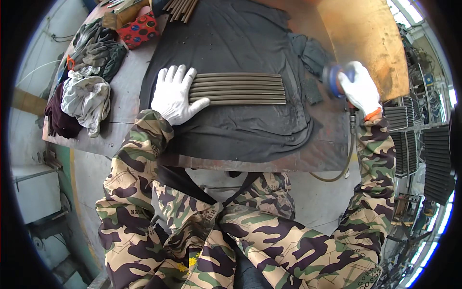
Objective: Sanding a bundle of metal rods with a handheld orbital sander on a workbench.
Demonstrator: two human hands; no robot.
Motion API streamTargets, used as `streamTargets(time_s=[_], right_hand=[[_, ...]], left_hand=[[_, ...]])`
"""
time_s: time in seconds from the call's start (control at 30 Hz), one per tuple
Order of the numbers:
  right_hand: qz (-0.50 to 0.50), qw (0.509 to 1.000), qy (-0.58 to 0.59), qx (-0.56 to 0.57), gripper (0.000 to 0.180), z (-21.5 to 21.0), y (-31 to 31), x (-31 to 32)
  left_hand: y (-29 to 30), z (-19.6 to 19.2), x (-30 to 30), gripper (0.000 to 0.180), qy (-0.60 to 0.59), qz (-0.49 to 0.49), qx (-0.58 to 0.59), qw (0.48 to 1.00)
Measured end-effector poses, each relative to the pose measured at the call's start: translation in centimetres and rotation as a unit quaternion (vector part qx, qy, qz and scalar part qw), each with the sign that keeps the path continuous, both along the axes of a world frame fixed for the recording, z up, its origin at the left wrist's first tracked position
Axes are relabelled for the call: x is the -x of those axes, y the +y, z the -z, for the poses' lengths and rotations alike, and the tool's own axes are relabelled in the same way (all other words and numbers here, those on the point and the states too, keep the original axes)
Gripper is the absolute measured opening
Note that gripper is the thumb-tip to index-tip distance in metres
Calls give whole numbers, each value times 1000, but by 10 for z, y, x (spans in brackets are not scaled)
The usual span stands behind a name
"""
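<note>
My left hand (175, 94), in a white knit glove, lies flat with fingers spread over the left ends of several bronze-brown metal rods (240, 88). The rods lie side by side, forming a flat row on a dark cloth (226, 45). Out to the right, my right hand (362, 87), also gloved in white, is wrapped round a blue-and-dark air sander (332, 80), apart from the rods. The sander's disc end is blurred and points left. Below the right wrist, a hose (351, 149) runs down past the table edge.
A grey abrasive pad (312, 91) and a crumpled dark rag (310, 53) sit right of the rods. More rods (181, 9) lie at the far edge. Rags (86, 96) and a red patterned cloth (139, 31) are heaped left. A tan board (370, 38) stands far right.
</note>
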State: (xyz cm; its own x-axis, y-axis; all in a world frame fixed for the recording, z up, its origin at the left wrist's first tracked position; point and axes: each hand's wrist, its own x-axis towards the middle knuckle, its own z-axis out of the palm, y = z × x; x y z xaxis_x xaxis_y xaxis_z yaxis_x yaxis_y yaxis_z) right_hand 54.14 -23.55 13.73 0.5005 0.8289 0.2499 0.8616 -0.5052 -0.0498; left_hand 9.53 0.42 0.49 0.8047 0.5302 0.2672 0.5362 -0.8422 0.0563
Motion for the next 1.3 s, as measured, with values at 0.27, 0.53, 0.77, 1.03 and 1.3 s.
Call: streamTargets(time_s=[0.27,0.53,0.77,1.03,1.3], right_hand=[[-189,978,31,77,42,25,60,115],[-226,963,-26,146,36,60,101,125],[-191,971,-27,139,45,60,107,134],[-196,968,-27,151,39,56,115,119],[-208,971,-16,116,32,68,120,112]], left_hand=[[-5,22,-18,82,-43,-43,-35,998],[3,21,-33,79,-51,-32,-60,996],[6,16,-41,73,-53,-31,-54,997],[14,16,-43,73,-68,-15,-65,995],[31,24,-47,74,-52,-13,-122,991]])
